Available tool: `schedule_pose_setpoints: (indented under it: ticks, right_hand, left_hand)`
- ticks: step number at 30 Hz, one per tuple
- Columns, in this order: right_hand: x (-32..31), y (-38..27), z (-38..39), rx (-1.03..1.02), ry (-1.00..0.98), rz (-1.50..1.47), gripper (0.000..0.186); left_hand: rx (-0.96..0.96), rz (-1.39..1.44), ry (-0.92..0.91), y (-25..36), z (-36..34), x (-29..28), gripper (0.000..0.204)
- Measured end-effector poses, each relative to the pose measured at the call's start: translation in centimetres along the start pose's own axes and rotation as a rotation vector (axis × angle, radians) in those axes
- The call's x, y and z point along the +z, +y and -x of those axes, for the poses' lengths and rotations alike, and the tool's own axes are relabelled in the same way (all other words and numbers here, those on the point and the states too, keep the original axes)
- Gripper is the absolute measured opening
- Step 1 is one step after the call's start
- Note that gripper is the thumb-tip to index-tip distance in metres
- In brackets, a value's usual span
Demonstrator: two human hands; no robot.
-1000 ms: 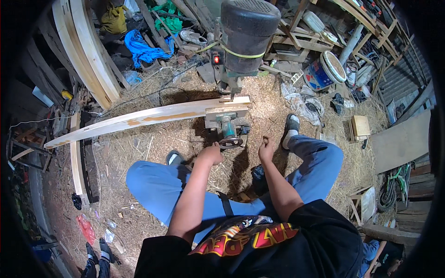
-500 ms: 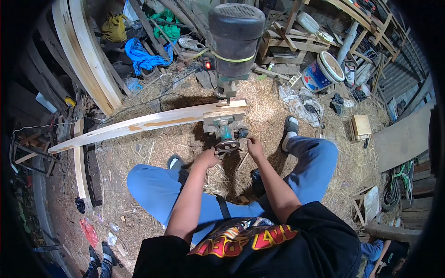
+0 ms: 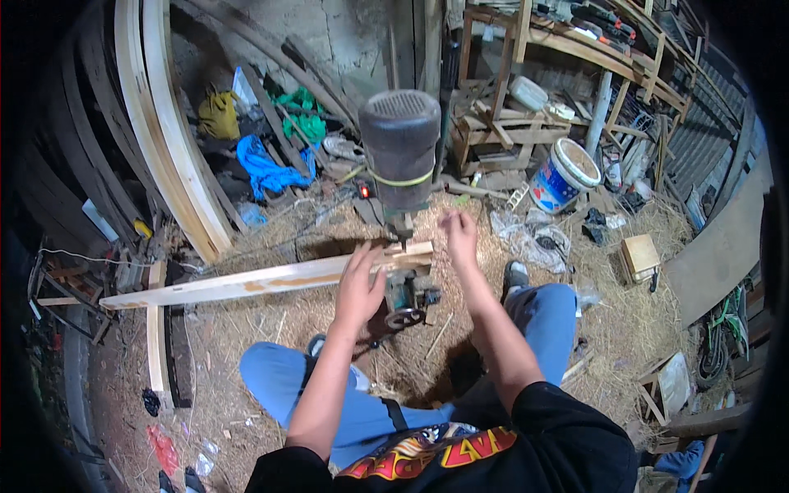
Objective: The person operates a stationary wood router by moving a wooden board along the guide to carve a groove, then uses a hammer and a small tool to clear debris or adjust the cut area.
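A long pale wooden beam [image 3: 222, 283] reaches from the left into the vise [image 3: 408, 261] of a drilling machine with a black motor [image 3: 400, 135]. Its bit [image 3: 403, 243] stands close to the beam's right end. My left hand [image 3: 359, 287] rests on the beam just left of the bit, fingers stretched and apart. Raised to the right of the beam's end is my right hand [image 3: 460, 237], its fingers loosely bent and apart, with nothing visible in them. Below the vise sits a round handwheel [image 3: 405, 318], touched by neither hand.
Wood shavings and straw [image 3: 448, 329] cover the floor. A short timber [image 3: 158, 353] lies under the beam's left part. Tall planks [image 3: 168, 140] lean at the back left. A paint bucket [image 3: 567, 174] and a wood block [image 3: 641, 255] stand to the right.
My left hand has left the handwheel area and moved up onto the beam. My right hand has risen from beside the vise to beyond the beam's end. The view has tilted up.
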State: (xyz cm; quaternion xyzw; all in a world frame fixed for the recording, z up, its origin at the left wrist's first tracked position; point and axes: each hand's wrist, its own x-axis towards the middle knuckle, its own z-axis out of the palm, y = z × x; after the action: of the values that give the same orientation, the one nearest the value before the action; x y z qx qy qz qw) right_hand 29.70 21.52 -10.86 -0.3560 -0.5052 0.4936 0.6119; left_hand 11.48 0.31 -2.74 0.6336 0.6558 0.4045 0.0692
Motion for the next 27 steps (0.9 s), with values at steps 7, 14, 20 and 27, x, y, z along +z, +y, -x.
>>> schedule_pose_setpoints:
  ticks: [7,14,20,27]
  right_hand:
    - [8.1,-20.8,-16.9,-0.533,0.205,0.192,0.043]
    - [11.5,-29.9,-29.1,-0.256,-0.189,-0.137,0.05]
    - [12.3,-31.7,-30.7,0.167,-0.616,-0.148,0.033]
    - [11.2,-33.5,-25.9,0.088,-0.919,0.098,0.02]
  left_hand:
    - [0.623,-0.144,0.476,11.8,-17.1,-5.7,0.046]
    - [0.607,-0.103,0.704,10.9,-20.9,-1.3,0.034]
    - [0.631,-0.117,0.703,10.9,-21.3,-0.9,0.036]
    - [0.617,-0.093,0.68,10.1,-20.8,-1.5,0.034]
